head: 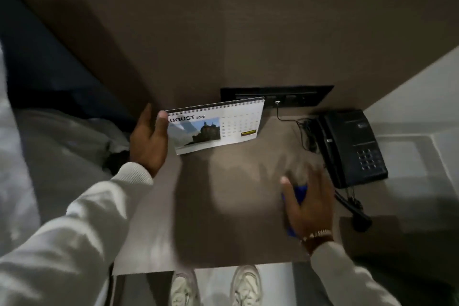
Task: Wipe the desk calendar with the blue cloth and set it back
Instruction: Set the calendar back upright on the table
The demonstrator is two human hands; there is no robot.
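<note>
A small brown bedside desk stands against a dark brown wall panel, with white bedding off to the left and pale floor to the right. At the far edge of the desk a black socket strip is set into the wall, and a thin black cable runs from it toward a black corded telephone that sits at the desk's right side.

The left hand, in a cream sleeve, grips the desk calendar by its left edge, thumb on the front face and fingers behind. The calendar is spiral-bound along the top, shows an August page with a photo of a rocky building, and is tilted, its right lower corner down near the desk at the far side, just in front of the socket strip. Whether that corner touches the surface cannot be told.

The right hand, blurred and wearing a beaded bracelet, lies palm down, fingers spread flat over the blue cloth, pressing it on the desk near the right edge, just beside the telephone. Only parts of the cloth show under the hand.

Below the near edge of the desk, two pale sneakers stand on the floor.
</note>
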